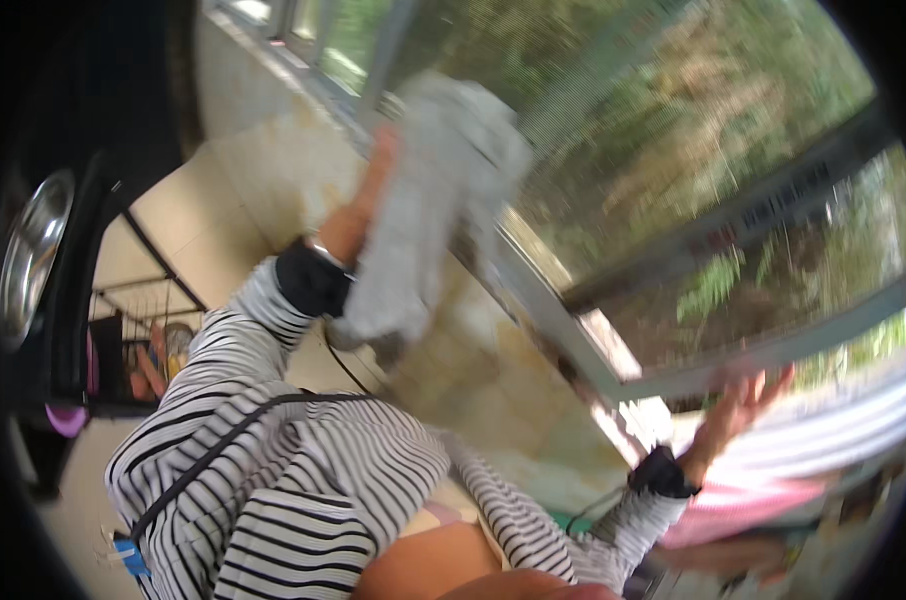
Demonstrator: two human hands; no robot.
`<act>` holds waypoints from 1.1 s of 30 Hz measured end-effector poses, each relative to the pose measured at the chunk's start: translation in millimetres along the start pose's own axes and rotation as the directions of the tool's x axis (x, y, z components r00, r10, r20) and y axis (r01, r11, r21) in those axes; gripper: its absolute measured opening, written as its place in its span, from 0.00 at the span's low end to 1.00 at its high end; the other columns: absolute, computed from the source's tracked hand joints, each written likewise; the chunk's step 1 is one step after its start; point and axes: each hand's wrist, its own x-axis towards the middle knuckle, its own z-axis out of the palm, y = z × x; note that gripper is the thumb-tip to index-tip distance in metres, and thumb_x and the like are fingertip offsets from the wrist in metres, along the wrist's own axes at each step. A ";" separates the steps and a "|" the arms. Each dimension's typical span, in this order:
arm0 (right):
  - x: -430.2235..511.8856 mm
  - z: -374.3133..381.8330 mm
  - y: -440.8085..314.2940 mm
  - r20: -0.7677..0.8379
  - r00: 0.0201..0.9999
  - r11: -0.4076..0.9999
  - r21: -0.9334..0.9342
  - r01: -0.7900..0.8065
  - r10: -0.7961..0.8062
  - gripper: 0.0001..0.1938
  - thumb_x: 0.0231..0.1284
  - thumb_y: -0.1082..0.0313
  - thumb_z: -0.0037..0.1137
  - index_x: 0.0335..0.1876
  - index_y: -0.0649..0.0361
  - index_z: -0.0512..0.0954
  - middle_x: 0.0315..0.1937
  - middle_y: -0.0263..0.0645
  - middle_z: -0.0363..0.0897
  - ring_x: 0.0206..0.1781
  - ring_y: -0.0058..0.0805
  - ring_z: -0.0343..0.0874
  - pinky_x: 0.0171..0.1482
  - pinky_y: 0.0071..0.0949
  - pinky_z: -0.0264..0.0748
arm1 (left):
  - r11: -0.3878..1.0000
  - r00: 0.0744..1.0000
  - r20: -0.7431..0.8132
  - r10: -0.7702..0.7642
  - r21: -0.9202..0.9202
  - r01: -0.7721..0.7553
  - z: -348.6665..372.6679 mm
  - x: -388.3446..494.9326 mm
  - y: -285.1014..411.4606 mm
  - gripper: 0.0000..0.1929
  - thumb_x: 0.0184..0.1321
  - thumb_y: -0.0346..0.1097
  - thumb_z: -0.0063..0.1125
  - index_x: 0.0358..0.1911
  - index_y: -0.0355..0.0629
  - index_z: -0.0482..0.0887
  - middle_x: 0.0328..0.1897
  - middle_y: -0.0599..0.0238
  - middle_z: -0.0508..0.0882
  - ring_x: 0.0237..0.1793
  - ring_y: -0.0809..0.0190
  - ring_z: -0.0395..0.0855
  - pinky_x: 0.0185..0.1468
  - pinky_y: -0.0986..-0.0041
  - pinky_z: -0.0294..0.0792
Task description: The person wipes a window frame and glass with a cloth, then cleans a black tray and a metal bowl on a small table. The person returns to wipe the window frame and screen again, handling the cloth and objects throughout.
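A light grey cloth (445,187), blurred and hanging in folds, is in my left hand (363,199) at the upper middle of the view. The thumb shows along the cloth's left side; the other fingers are hidden behind it. Beyond the cloth stands a window with a grey metal frame (550,307) and a mesh screen (610,135). My right hand (742,405), at the lower right, has its fingers apart near the lower bar of the screen's frame; contact with it cannot be told. It holds nothing visible.
Stained wall tiles (498,375) run below the window. On the left are a dark table edge (85,277) with a shiny metal bowl (36,259), and a black wire rack (152,292) holding several items. Pink fabric (753,510) lies at the lower right.
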 end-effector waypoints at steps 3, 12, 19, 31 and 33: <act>-1.8 12.9 9.3 -0.071 0.997 1.000 -0.007 0.018 -0.019 0.47 0.57 0.70 0.64 0.76 0.51 0.43 0.55 0.42 0.73 0.58 0.39 0.74 0.53 0.30 0.71 | 0.990 0.997 0.018 -0.075 -0.120 0.077 -52.6 33.3 -22.9 0.19 0.70 0.44 0.49 0.56 0.40 0.74 0.56 0.64 0.78 0.55 0.67 0.74 0.61 0.71 0.68; -24.8 7.5 49.5 -0.178 0.984 0.983 -0.180 -0.043 0.010 0.34 0.62 0.66 0.62 0.70 0.62 0.56 0.37 0.30 0.75 0.33 0.13 0.68 0.34 0.14 0.67 | 0.906 0.970 0.127 -0.206 -0.350 0.238 -137.7 83.4 -22.8 0.22 0.71 0.46 0.45 0.60 0.39 0.70 0.58 0.61 0.77 0.56 0.64 0.75 0.61 0.70 0.69; -34.0 6.5 76.1 -0.099 0.994 0.998 0.040 -0.050 0.053 0.28 0.69 0.63 0.53 0.67 0.67 0.57 0.64 0.55 0.68 0.60 0.46 0.75 0.59 0.38 0.72 | 0.867 0.974 0.186 -0.129 -0.456 0.202 -135.8 82.3 -19.2 0.24 0.73 0.48 0.42 0.64 0.37 0.67 0.59 0.58 0.77 0.56 0.61 0.76 0.61 0.69 0.70; -26.4 67.6 43.5 -0.157 0.986 0.995 0.085 0.061 -0.047 0.26 0.75 0.59 0.39 0.71 0.66 0.55 0.66 0.53 0.63 0.67 0.44 0.66 0.68 0.38 0.62 | 0.937 0.956 -0.189 -0.223 -0.311 0.157 -141.8 104.3 -68.3 0.21 0.73 0.47 0.43 0.59 0.38 0.73 0.50 0.63 0.82 0.46 0.63 0.83 0.52 0.71 0.76; -26.0 82.8 39.5 -0.188 0.982 0.998 0.063 0.027 -0.015 0.27 0.76 0.56 0.38 0.71 0.66 0.54 0.68 0.51 0.62 0.69 0.42 0.64 0.69 0.37 0.60 | 0.935 0.947 -0.202 -0.251 -0.304 0.183 -143.5 105.0 -69.1 0.22 0.73 0.47 0.43 0.59 0.38 0.72 0.50 0.63 0.82 0.48 0.63 0.82 0.54 0.71 0.76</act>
